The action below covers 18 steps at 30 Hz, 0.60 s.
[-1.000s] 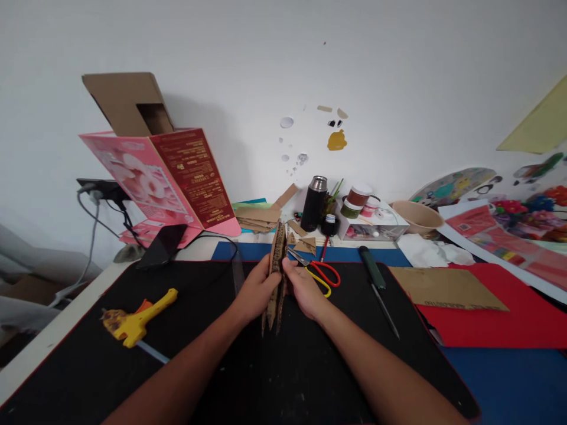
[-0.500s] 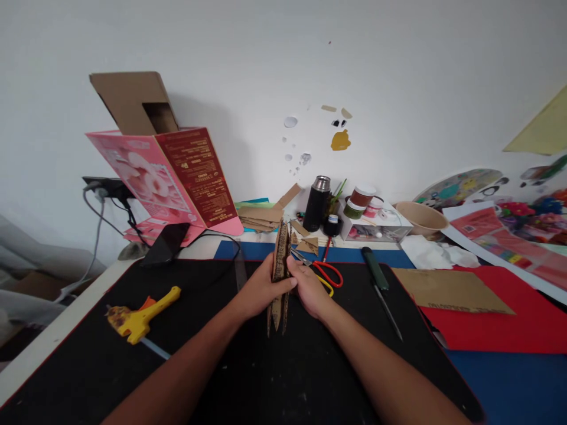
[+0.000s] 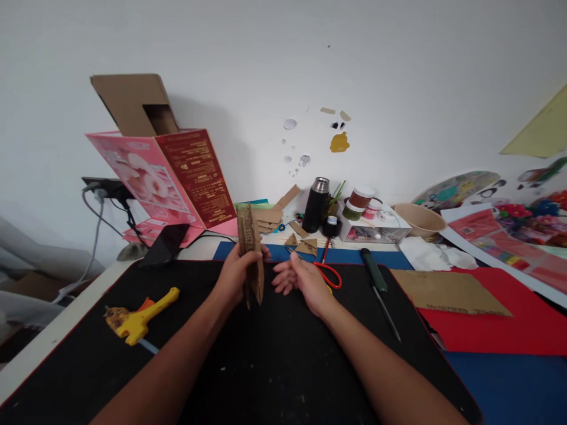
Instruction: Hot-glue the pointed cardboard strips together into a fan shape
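Observation:
My left hand (image 3: 237, 271) is closed around a stack of cut cardboard pieces (image 3: 249, 233), held upright on edge above the black mat (image 3: 266, 366). The pieces have pointed lower ends and torn-looking, corrugated edges. To the right of them, my right hand (image 3: 305, 280) is apart from the cardboard, fingers spread and palm turned toward it, holding nothing. Just behind that hand lie scissors (image 3: 331, 275) with red and yellow handles, partly covered by it. Small cardboard scraps (image 3: 308, 246) rest beyond the scissors.
A yellow glue gun (image 3: 137, 321) lies at left, a green-handled pointed tool (image 3: 374, 271) at right. Behind stand a pink box (image 3: 150, 177), a black flask (image 3: 316, 206) and paint jars (image 3: 361, 198). Flat cardboard (image 3: 443, 292) lies on red sheet (image 3: 518, 313).
My right hand has let go of the cardboard stack and opened. My left hand has carried the stack left and slightly up, turning it a little.

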Available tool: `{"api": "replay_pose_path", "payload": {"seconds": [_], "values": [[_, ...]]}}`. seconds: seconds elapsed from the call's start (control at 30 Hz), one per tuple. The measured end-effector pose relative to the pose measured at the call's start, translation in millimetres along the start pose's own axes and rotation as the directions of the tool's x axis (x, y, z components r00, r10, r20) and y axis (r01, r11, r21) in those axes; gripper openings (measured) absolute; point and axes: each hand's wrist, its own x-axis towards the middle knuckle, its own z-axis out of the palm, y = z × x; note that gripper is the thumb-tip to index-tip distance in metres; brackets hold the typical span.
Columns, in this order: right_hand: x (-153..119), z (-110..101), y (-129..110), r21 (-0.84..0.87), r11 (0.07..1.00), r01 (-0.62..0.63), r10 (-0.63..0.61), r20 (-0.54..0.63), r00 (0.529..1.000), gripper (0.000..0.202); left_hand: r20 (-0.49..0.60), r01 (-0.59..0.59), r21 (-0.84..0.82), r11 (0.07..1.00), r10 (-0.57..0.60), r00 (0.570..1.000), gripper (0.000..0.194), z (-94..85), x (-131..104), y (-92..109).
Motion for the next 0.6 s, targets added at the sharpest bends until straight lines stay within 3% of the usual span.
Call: {"api": "replay_pose_path", "payload": {"seconds": [0.07, 0.17, 0.33, 0.53, 0.6], "values": [[1.4, -4.7, -4.4, 0.022, 0.999, 0.034, -0.033, -0.068, 0.997, 0.072, 0.083, 0.081, -0.073, 0.994, -0.075, 0.994, 0.027, -4.4, 1.1, 5.1], [2.1, -10.1, -9.9, 0.065, 0.995, 0.077, -0.069, -0.11, 0.992, 0.068, 0.257, 0.227, -0.114, 0.967, -0.192, 0.947, 0.022, -3.9, -3.8, 6.3], [-0.9, -7.7, -14.7, 0.164, 0.976, 0.146, -0.139, -0.055, 0.989, 0.066, 0.456, 0.411, -0.05, 0.91, -0.345, 0.82, 0.023, 6.7, -16.2, -3.5], [-7.7, 0.1, -14.8, 0.18, 0.984, 0.017, -0.02, 0.015, 1.0, 0.062, 0.636, 0.537, -0.055, 0.842, -0.385, 0.668, 0.031, 14.9, -25.7, -11.5], [-9.6, 0.2, -14.4, 0.172, 0.985, -0.011, 0.011, 0.0, 1.0, 0.06, 0.651, 0.537, -0.028, 0.843, -0.393, 0.65, 0.031, 14.0, -27.0, -12.5]]}}
